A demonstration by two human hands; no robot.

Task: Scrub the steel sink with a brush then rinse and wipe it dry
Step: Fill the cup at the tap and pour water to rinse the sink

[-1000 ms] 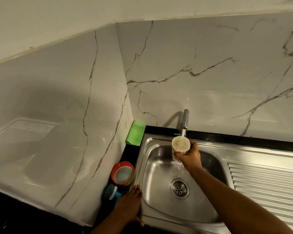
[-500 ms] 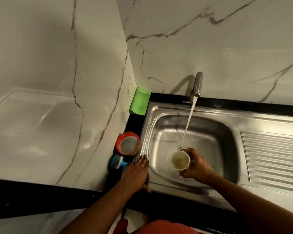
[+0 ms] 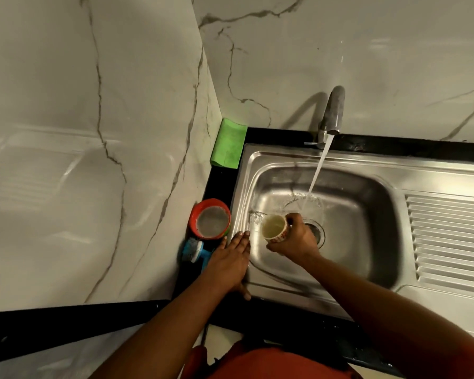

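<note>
Right hand: your right hand (image 3: 294, 237) grips a small cup (image 3: 274, 227), fingers curled round its wall, mouth tipped toward 9 o'clock.
Left hand: your left hand (image 3: 230, 262) lies flat, fingers straight, pressed on the sink's left rim; it holds nothing.
Sink: the steel sink (image 3: 353, 203) occupies the centre, ribbed drainboard at 3 o'clock of the basin.
Cup position: inside the basin, just beside the drain (image 3: 316, 231), at its 9 o'clock.
Tap: the tap (image 3: 333, 110) at 12 o'clock runs; its stream (image 3: 316, 173) lands on the basin floor just behind the drain.
Brush: the blue brush (image 3: 195, 250) lies on the black table (image 3: 219, 184) strip at 9 o'clock of your left hand, touching or nearly so; contact cannot be confirmed.
Tub: a red-rimmed tub (image 3: 210, 218) stands just behind the brush.
Cloth: a green cloth (image 3: 229, 143) leans in the wall corner at 10 o'clock of the basin.
</note>
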